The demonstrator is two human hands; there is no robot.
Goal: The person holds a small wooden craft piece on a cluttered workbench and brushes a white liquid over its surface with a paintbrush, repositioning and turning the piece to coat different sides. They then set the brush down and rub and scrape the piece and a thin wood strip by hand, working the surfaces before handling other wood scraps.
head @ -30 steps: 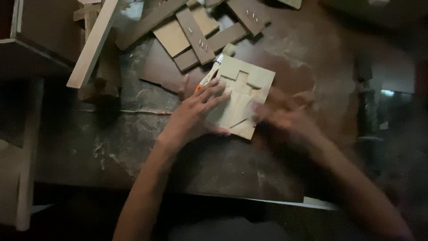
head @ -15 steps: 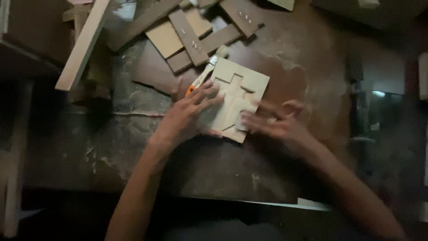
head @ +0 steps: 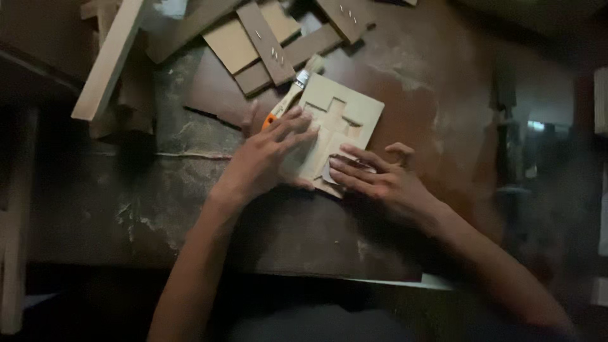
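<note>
Fingers [head: 292, 126] of both hands press a pale cross-carved wooden panel [head: 342, 123].

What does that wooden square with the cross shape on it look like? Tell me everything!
The wooden square is a flat, pale tan panel with a cross shape cut or carved into its middle. It lies flat and turned at an angle on the dusty dark worktable. The left hand presses its left side; the right hand rests fingers on its lower edge. A brush with an orange handle lies along its upper left corner.
</note>
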